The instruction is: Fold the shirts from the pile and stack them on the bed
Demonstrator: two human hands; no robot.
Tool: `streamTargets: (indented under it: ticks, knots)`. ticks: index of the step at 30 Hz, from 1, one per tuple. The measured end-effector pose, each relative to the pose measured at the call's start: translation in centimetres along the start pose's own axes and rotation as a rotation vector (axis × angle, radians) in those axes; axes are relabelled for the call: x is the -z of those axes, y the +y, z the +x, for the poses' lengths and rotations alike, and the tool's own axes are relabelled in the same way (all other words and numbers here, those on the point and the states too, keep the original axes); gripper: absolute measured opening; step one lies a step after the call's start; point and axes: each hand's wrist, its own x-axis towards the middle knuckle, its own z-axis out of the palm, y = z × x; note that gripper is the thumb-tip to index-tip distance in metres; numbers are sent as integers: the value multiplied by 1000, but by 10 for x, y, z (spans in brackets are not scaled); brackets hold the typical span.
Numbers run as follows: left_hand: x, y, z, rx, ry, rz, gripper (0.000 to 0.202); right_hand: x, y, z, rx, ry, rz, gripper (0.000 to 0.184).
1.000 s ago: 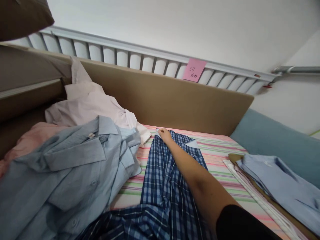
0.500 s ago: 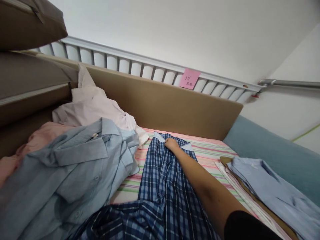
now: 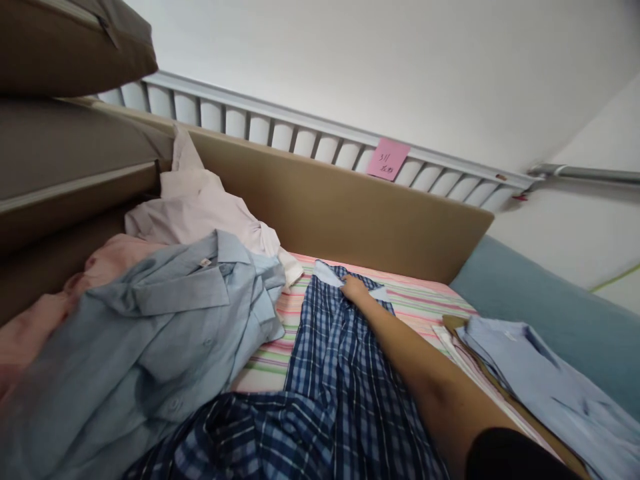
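A dark blue plaid shirt (image 3: 330,373) lies lengthwise on the striped sheet (image 3: 425,303), its pale collar lining at the far end. My right hand (image 3: 354,288) reaches out over it. The fingers are curled on the collar, between its two light blue points. My bare forearm rests along the shirt, and a black sleeve shows at the bottom edge. My left hand is out of view.
A heap of shirts fills the left: light blue (image 3: 150,333), pale pink (image 3: 200,213), salmon (image 3: 30,327). Folded light blue shirts (image 3: 550,380) are stacked at the right. A tan board (image 3: 350,207) stands behind, with white railing, a pink note (image 3: 387,159) and brown cushions (image 3: 60,47).
My right hand has slid from the collar's left tip to the middle of the collar, a little nearer to me. The view has shifted slightly.
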Motion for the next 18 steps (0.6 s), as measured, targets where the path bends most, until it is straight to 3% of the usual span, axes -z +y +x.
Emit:
streamTargets:
  ticks: [2, 5, 7, 10, 14, 18]
  knots:
    - [-1, 4, -11, 32, -13, 2, 48, -9, -13, -18, 70, 20, -13, 39]
    - [-15, 10, -47, 60, -63, -5, 30, -31, -39, -49, 329, -9, -39, 45]
    - [-31, 13, -87, 78, -128, -11, 26, -45, -52, -66, 435, -86, -77, 47]
    - [-60, 15, -159, 121, -238, -26, 31, -54, -62, -79, 399, -170, -112, 47]
    - [-87, 23, -239, 200, -357, -45, 31, -32, -76, -101, 408, -177, -89, 52]
    - [-93, 31, -268, 255, -417, -21, 28, 10, -100, -174, 670, -141, 212, 39]
